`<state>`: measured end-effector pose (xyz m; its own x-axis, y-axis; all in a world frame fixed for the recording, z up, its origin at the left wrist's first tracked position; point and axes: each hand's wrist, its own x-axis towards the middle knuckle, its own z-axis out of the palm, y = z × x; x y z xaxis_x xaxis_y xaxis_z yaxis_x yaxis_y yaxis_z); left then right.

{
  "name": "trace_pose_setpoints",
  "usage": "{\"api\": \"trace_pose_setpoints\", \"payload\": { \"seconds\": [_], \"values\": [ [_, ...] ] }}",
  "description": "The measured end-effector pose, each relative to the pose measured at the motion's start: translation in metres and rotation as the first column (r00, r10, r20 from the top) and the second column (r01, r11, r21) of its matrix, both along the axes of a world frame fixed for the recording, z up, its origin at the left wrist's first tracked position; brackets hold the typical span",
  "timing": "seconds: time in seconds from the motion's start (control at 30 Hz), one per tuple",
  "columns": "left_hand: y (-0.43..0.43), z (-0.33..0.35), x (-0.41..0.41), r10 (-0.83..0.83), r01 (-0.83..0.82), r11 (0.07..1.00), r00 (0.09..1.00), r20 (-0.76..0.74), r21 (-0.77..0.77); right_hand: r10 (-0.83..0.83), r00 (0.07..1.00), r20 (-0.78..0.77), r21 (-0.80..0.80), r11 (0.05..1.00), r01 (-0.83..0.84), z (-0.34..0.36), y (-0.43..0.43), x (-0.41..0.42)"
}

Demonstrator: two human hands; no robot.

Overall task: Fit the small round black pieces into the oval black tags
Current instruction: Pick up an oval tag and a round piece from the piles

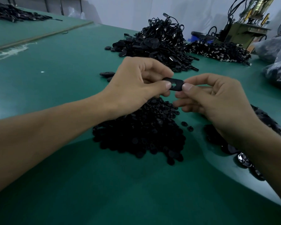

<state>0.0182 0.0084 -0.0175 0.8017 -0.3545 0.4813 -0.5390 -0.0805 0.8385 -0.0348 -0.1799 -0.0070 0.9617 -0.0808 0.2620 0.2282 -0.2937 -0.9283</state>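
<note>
- while both hands work above the green table [55,65], one tag [175,84] is held in the air between them, directly over the near pile of round pieces [139,132].
- left hand [136,82]: thumb and forefinger pinch the tag's left end; the other fingers are curled beneath it.
- right hand [217,98]: thumb and forefinger tips are closed on the tag's right end; the lower fingers hang loosely curled. whether they hide a round piece cannot be told.
- the tag lies roughly level, its flat face turned up toward the camera, with the middle hole showing between the two thumbs. the hole looks unfilled.
- judgement: the grip by both ends keeps the hole clear and the tag steady for a piece to be pressed in.
- judgement: the pile sits right under the hands so that a piece is a short reach away and a dropped one falls back among its kind. two strays [186,125] lie just right of the pile.
- supply: a far heap [154,46] of tags and cords lies beyond the hands; a few loose tags [106,73] rest just left of the left hand.
- a further dark pile [266,124] lies near right, partly under the right forearm; fitted or unfitted cannot be told.
- a machine [246,21] and bags [279,54] stand far right, well apart from the work.
- stage, as judged: this tag awaits its piece; many more remain.
</note>
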Motion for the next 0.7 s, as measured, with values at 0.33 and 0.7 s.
{"api": "trace_pose_setpoints", "payload": {
  "seconds": [0.33, 0.7],
  "values": [
    [0.0055, -0.0045, 0.0101, 0.134, -0.138, 0.989, 0.989, -0.067, -0.06, 0.083, 0.997, 0.001, -0.806, 0.589, -0.048, -0.0061, -0.0003, 0.0003],
    [0.0042, -0.0069, 0.0107, 0.138, -0.145, 0.987, 0.985, -0.103, -0.069, 0.122, 0.99, 0.072, -0.745, 0.666, -0.028, -0.0061, 0.0003, -0.0015]
  ]
}}
